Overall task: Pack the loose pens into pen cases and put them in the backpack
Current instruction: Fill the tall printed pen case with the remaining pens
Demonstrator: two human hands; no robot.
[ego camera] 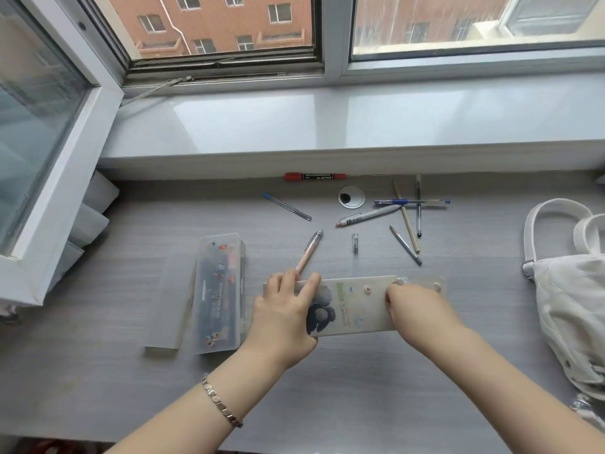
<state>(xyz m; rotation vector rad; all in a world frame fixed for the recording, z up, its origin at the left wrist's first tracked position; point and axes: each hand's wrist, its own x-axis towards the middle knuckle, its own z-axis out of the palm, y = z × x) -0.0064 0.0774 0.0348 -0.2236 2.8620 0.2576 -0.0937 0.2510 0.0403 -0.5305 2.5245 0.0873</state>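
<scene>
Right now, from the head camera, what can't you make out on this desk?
All in the head view.
1. Inside the Smile pen case: its opaque cover hides it; the left hand covers its left end.
2. The backpack: cut off by the right edge; opening unseen.
3. The red marker: label print too small to read.
4. The clear case: contents blurred.

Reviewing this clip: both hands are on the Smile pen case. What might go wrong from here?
1. The Smile case, held by the left hand and right hand, sits right at the ends of the pink pen and clear pen; shifting it may send them rolling.
2. The crossed pens overlap, so lifting one could scatter the rest, perhaps toward the cable hole.
</scene>
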